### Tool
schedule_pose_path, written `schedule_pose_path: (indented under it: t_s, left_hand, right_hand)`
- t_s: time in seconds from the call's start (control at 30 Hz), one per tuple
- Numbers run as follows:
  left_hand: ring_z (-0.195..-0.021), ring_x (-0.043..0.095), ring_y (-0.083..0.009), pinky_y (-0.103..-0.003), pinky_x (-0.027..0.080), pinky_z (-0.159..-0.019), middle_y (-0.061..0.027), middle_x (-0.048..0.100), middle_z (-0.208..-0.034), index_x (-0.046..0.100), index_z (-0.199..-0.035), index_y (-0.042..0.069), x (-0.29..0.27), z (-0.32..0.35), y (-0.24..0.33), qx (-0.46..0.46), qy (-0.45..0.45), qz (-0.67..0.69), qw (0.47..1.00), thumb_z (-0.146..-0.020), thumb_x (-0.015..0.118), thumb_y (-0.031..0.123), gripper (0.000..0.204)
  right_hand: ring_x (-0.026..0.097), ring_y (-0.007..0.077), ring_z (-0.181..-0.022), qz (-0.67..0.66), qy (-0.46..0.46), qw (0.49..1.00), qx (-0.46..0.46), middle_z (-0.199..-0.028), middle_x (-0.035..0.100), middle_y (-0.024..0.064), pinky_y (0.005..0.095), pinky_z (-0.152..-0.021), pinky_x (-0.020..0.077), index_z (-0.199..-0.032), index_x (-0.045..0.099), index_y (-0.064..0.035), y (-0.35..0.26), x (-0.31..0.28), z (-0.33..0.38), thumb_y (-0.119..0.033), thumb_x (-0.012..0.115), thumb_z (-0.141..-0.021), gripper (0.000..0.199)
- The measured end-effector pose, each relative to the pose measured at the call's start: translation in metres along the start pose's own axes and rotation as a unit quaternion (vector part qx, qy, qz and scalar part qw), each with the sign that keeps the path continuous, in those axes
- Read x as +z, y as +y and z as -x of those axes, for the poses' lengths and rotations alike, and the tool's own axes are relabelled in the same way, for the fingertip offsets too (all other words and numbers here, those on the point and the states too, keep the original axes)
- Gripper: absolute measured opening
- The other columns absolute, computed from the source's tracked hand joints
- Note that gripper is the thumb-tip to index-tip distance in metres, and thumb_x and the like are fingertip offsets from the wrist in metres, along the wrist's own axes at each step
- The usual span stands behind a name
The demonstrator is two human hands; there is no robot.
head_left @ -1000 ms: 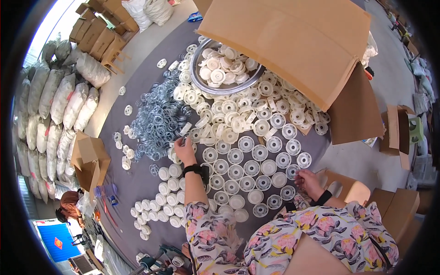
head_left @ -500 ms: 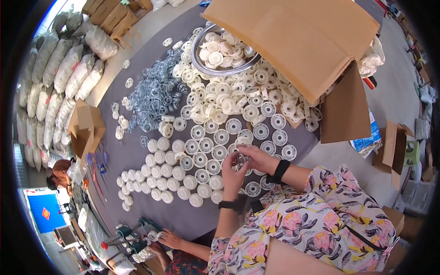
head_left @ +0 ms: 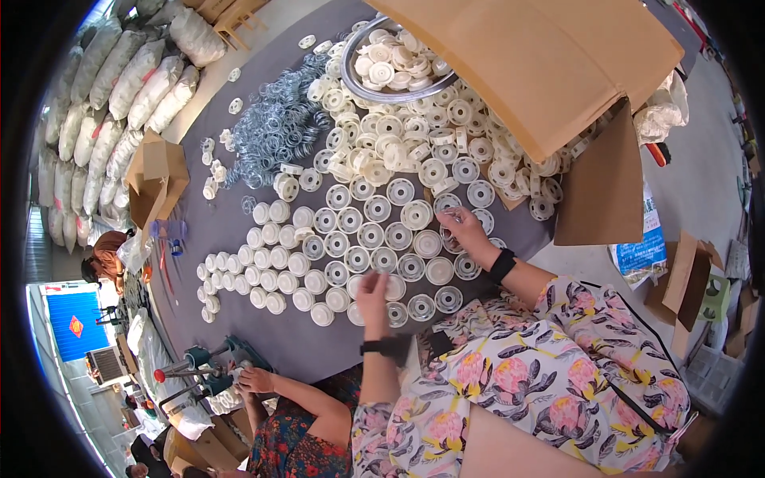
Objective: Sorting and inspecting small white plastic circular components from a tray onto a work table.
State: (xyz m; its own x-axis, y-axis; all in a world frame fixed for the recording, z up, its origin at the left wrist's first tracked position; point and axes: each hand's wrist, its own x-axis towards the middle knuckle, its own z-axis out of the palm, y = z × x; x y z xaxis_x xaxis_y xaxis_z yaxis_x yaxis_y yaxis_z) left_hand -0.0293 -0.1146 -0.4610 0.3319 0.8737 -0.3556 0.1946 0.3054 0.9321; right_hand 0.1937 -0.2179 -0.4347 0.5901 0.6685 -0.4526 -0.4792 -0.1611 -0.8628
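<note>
White round plastic discs with dark centre holes [head_left: 370, 236] lie in rows on the grey table. My left hand [head_left: 373, 301] is over the front rows, its fingers drawn together; whether anything is in them is hidden. Farther right, my right hand [head_left: 468, 233] reaches over the right-hand rows with thumb and fingers pinched at a disc's edge, what they grip being unclear. A few front discs [head_left: 422, 307] look shiny, as if wire coils sit inside. Between the hands lie discs with closed white tops [head_left: 427, 244]. Smaller domed white pieces [head_left: 273, 302] stand in rows to the left.
Metal springs [head_left: 275, 119] are heaped at the far left of the table. Beside them lie a pile of loose discs [head_left: 390, 147] and a steel bowl [head_left: 347, 73] of flat white parts. A large cardboard box [head_left: 542, 64] leans over the right. A co-worker's hand [head_left: 256, 380] is at a green hand press [head_left: 215, 368].
My hands have separated from around a shiny coil. The right went right and away, the left moved nearer and left. The view has shifted slightly; the co-worker's hand moved closer to the press.
</note>
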Motion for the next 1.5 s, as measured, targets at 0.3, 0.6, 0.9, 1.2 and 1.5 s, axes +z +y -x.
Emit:
schedule_pose_path:
  t_s: [0.3, 0.6, 0.9, 1.2, 1.5]
  left_hand:
    - [-0.091, 0.055, -0.0205, -0.032, 0.045, -0.081, -0.0101, 0.057, -0.106, 0.053, -0.115, 0.000, -0.004, -0.038, 0.025, 0.277, 0.021, -0.322, 0.905, -0.073, 0.073, 0.015, 0.049]
    - [-0.091, 0.056, -0.0113, -0.024, 0.046, -0.076, -0.0048, 0.058, -0.109, 0.050, -0.123, 0.005, 0.023, 0.035, 0.042, 0.058, -0.272, -0.122, 0.953, -0.076, 0.068, 0.003, 0.050]
    - [-0.075, 0.059, -0.0119, -0.024, 0.048, -0.065, -0.0044, 0.061, -0.087, 0.056, -0.104, 0.001, -0.006, 0.039, 0.036, -0.084, -0.224, -0.004, 0.971, -0.079, 0.068, 0.010, 0.030]
    - [-0.068, 0.059, -0.0175, -0.026, 0.047, -0.059, -0.0078, 0.062, -0.081, 0.056, -0.088, 0.005, -0.045, -0.008, 0.018, -0.275, -0.085, 0.402, 0.869, -0.084, 0.061, 0.040, 0.036]
    - [-0.078, 0.054, -0.0205, -0.032, 0.045, -0.071, -0.0106, 0.056, -0.089, 0.057, -0.104, -0.001, -0.080, -0.049, 0.019, 0.159, 0.157, -0.500, 0.837, -0.069, 0.076, 0.022, 0.046]
  right_hand:
    - [0.056, 0.0109, -0.058, -0.018, -0.205, 0.957, 0.205, -0.077, 0.057, 0.0025, 0.0217, -0.044, 0.0418, -0.095, 0.056, -0.0076, 0.027, -0.003, 0.019, -0.039, 0.064, -0.080, 0.036]
    - [0.051, 0.0080, -0.045, -0.042, -0.280, 0.892, 0.353, -0.064, 0.060, 0.0025, 0.0168, -0.034, 0.0343, -0.086, 0.060, -0.0106, 0.020, 0.009, 0.027, -0.053, 0.054, -0.084, 0.043]
    - [0.057, 0.0156, -0.050, 0.184, -0.387, 0.879, 0.210, -0.065, 0.061, 0.0087, 0.0249, -0.042, 0.0410, -0.085, 0.063, -0.0081, 0.014, 0.039, 0.031, -0.057, 0.052, -0.084, 0.050]
    - [0.059, 0.0256, -0.073, 0.336, -0.225, 0.865, -0.296, -0.081, 0.060, 0.0094, 0.0350, -0.066, 0.0459, -0.094, 0.058, -0.0061, 0.009, 0.058, 0.046, -0.034, 0.058, -0.084, 0.029]
    - [0.052, 0.0076, -0.072, 0.041, -0.196, 0.969, 0.144, -0.086, 0.053, -0.0002, 0.0225, -0.059, 0.0425, -0.106, 0.054, -0.0084, 0.031, 0.049, 0.029, -0.029, 0.057, -0.086, 0.029]
